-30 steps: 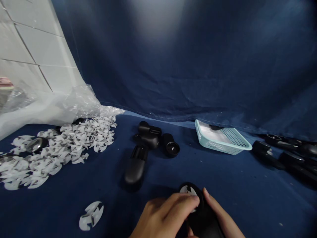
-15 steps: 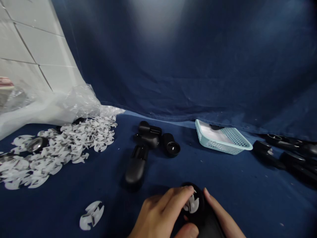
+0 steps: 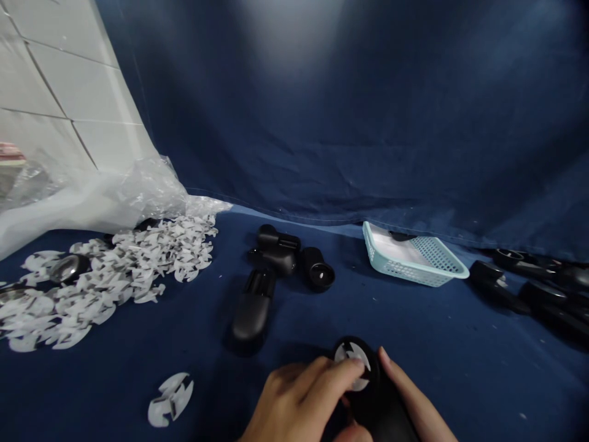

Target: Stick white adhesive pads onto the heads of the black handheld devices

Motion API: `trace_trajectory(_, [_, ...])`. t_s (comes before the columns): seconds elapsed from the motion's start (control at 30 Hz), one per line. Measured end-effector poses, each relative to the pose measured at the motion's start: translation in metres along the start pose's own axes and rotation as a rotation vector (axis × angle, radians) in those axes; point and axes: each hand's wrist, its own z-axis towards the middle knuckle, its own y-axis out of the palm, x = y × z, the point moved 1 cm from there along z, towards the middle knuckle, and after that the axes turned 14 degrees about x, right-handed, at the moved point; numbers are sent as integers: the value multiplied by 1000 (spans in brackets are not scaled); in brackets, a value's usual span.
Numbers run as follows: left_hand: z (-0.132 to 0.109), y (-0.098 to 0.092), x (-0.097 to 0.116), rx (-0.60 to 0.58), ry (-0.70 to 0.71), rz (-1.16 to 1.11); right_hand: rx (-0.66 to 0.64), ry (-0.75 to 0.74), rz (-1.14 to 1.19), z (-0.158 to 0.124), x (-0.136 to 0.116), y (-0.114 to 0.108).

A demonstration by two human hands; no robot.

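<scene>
A black plastic housing with a rounded end (image 3: 389,405) is held low in front of me. My right hand (image 3: 416,396) is closed along its right side, part of it out of view. In the round opening at its top sits a white slotted plastic disc (image 3: 352,355), seen lying flatter inside the rim. My left hand (image 3: 299,399) is closed, its fingertips pressing on the disc and its thumb low against the housing. The fingers cover part of the disc. A loose white disc (image 3: 170,399) lies on the blue cloth to the left.
A heap of white discs (image 3: 124,264) spreads at left beside clear plastic sheeting (image 3: 138,190). Black housings (image 3: 251,313) and a short black piece (image 3: 317,270) lie mid-table. A light-blue basket (image 3: 409,270) stands at the back; more black parts (image 3: 543,294) lie at right.
The white disc has gone from tilted under my left fingers to lying flatter in the round opening. My left fingertips have shifted slightly downward; the right hand stays put.
</scene>
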Motion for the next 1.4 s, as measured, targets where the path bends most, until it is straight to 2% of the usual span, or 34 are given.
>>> trace_trajectory(0.17, [0,3,-5,108,15,38,31,-8,27,-3,1,4])
trace_trajectory(0.4, [6,-6,4,-39,-55,31,75,-20,52,-3,1,4])
trace_trajectory(0.73, [2,-2,-1,0,-120,40,73,-103,22,1,5,-2])
trace_trajectory(0.83, [-1,4,-5,14,-70,-3,62,-116,8,2,4,-3])
trace_trajectory(0.93, [-3,8,-6,-21,12,-61,52,-114,-5,0,0,-3])
trace_trajectory(1.07, [-1,2,-1,-64,1,-51,79,-186,47,-5,-4,1])
trace_trajectory(1.27, [6,-5,3,30,-14,30,25,-8,38,-5,1,5])
trace_trajectory(1.4, [1,3,-2,144,17,75,11,-7,31,-3,2,5])
